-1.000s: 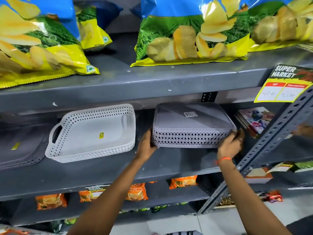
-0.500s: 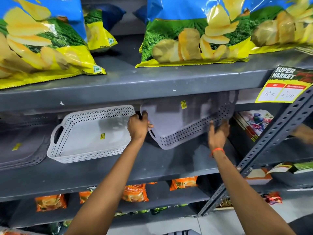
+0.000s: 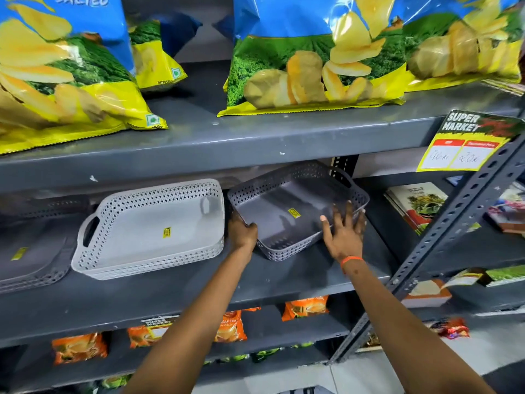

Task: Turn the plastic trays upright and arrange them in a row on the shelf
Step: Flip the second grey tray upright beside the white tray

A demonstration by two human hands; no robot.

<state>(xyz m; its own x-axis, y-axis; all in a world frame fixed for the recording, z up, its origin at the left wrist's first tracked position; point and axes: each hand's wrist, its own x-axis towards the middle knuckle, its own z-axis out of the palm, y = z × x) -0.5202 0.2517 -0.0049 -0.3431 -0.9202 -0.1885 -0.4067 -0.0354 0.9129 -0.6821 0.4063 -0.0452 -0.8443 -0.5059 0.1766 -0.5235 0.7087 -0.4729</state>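
Observation:
A dark grey perforated tray [image 3: 287,200] sits open side up on the middle shelf [image 3: 176,288], turned at an angle. My left hand [image 3: 243,231] grips its near left corner. Over its near right rim lies my right hand [image 3: 343,231], fingers spread and reaching inside the tray. Just left of it stands a light grey tray [image 3: 150,231], upright, with a cut-out handle. At the far left edge another dark grey tray [image 3: 31,251] sits partly out of view; I cannot tell which way up it is.
Large crisp bags [image 3: 312,58] fill the shelf above, which hangs low over the trays. A slanted metal upright [image 3: 443,231] and stacked books [image 3: 414,206] bound the right side. A price card [image 3: 468,146] hangs at the upper right. Orange packets [image 3: 79,348] lie on the shelf below.
The dark grey tray went from upside down, through a tilted position, to open side up on the shelf. My left hand stayed on its left corner; my right hand shifted onto the near right rim.

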